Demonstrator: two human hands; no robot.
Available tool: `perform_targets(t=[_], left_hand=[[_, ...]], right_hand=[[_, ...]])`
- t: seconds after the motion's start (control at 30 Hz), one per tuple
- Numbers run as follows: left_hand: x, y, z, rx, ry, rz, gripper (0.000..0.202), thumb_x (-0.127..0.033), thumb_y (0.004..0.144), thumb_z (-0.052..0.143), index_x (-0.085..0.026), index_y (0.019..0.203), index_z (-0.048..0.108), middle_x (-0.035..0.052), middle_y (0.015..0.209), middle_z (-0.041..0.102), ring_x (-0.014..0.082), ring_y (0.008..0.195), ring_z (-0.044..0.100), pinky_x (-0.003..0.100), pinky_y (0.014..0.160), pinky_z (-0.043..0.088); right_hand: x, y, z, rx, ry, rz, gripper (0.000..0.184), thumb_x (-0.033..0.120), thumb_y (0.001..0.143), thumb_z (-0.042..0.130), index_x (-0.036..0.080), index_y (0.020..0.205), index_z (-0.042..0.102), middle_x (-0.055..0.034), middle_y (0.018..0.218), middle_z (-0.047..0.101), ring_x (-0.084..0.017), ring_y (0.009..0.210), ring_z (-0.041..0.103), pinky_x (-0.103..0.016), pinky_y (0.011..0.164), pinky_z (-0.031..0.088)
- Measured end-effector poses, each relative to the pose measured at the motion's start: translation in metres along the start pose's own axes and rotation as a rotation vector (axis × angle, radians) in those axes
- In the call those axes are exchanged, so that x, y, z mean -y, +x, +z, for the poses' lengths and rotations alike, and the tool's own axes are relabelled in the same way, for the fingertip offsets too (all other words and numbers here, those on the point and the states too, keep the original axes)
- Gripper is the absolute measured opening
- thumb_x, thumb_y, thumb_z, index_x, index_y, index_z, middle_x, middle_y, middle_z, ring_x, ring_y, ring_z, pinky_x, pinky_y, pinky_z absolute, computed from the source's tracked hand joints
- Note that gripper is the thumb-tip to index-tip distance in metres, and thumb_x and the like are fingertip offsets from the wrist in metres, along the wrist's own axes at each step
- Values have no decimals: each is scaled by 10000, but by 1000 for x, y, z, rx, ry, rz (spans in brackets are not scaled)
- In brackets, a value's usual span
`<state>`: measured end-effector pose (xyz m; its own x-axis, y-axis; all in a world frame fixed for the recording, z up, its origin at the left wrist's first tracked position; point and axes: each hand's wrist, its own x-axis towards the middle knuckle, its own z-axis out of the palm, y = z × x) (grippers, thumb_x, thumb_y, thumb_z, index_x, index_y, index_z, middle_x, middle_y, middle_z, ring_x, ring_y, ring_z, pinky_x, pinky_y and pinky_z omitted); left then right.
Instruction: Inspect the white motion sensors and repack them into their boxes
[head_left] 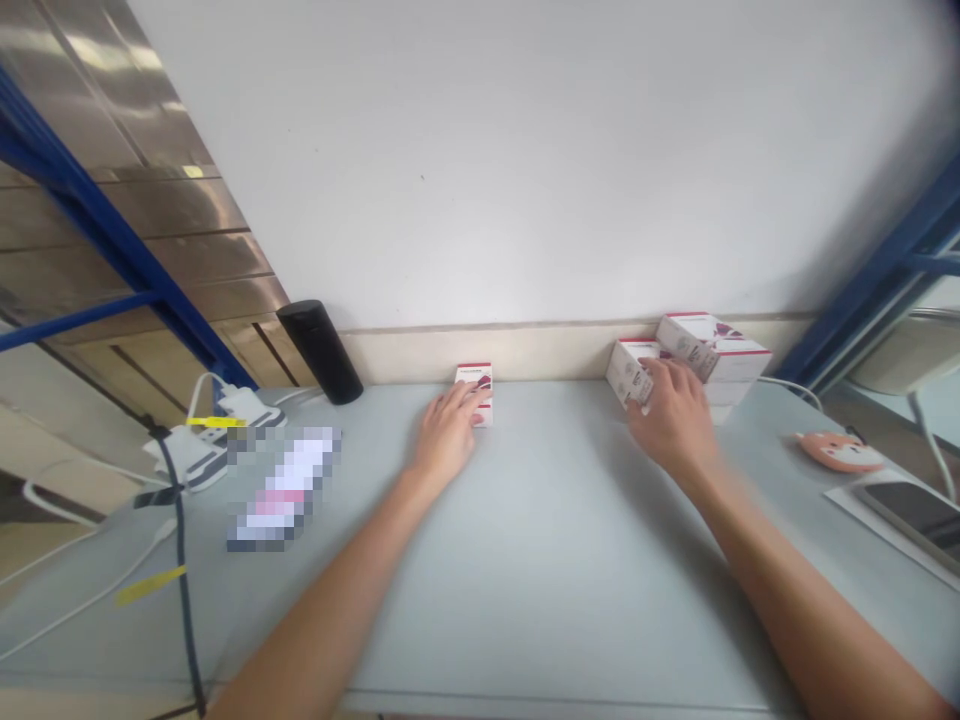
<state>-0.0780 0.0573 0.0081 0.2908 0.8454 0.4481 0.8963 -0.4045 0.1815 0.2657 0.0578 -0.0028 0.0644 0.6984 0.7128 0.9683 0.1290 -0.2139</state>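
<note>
My left hand (448, 432) lies over a small white box with red edges and a dark red print (475, 372), close to the wall. Its fingers curl across the box top, with the thumb at the near side. On the right, my right hand (677, 415) grips another white box with red trim (630, 372), its thumb on the front face and its fingers over the top. Right beside that box stands a stack of similar white boxes (739, 368), partly behind my hand. My fingers hide part of each held box.
A black cylinder (321, 352) stands by the wall at left. Near it are power strips (247, 412) with cables and a blurred-out phone-like item (289, 490). An orange animal-face item (840, 452) and a dark phone (919, 515) lie right. Blue frame bars (877, 265) flank the grey table (555, 590).
</note>
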Motion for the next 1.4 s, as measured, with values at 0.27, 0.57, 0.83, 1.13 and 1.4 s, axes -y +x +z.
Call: perform_targets(t=[0.27,0.57,0.83,1.13,1.4], left_hand=[[-4,0,0,-22,-28,-10,640,35,881,462,-321,1385,633,45,1509,604,266,1292,623,483,1142,466],[-5,0,-11,-16,-48,-25,631,55,811,495,-291,1307,676,66,1407,662,285,1168,684,448,1018,551],[-22,1,-7,-143,-290,101,241,-191,1000,536,-251,1185,679,100,1353,656,289,1398,533,529,1204,412],[-60,-3,-9,-102,-1142,-104,462,-452,1017,595,-290,1374,350,112,1400,616,212,1149,707,357,918,625],[-69,-17,-22,-7,-931,48,569,-320,986,668,-328,1486,394,99,1516,551,267,1305,643,410,1063,582]], right_hand=[[0,-1,-3,19,22,-7,591,117,802,549,213,1385,571,-154,1365,645,-349,1309,555,-541,1137,410],[4,3,-6,13,120,11,532,244,861,651,201,1389,608,-156,1302,707,-351,1226,622,-517,1073,457],[70,-4,-28,31,868,393,530,541,939,659,296,1396,553,-104,1210,723,-297,1037,695,-478,896,564],[96,-19,-31,520,1357,431,460,556,978,575,265,1334,579,-76,1176,715,-267,1018,699,-444,891,586],[98,-22,-47,381,1097,34,452,493,1032,570,274,1426,529,-108,1417,649,-273,1309,607,-474,1144,464]])
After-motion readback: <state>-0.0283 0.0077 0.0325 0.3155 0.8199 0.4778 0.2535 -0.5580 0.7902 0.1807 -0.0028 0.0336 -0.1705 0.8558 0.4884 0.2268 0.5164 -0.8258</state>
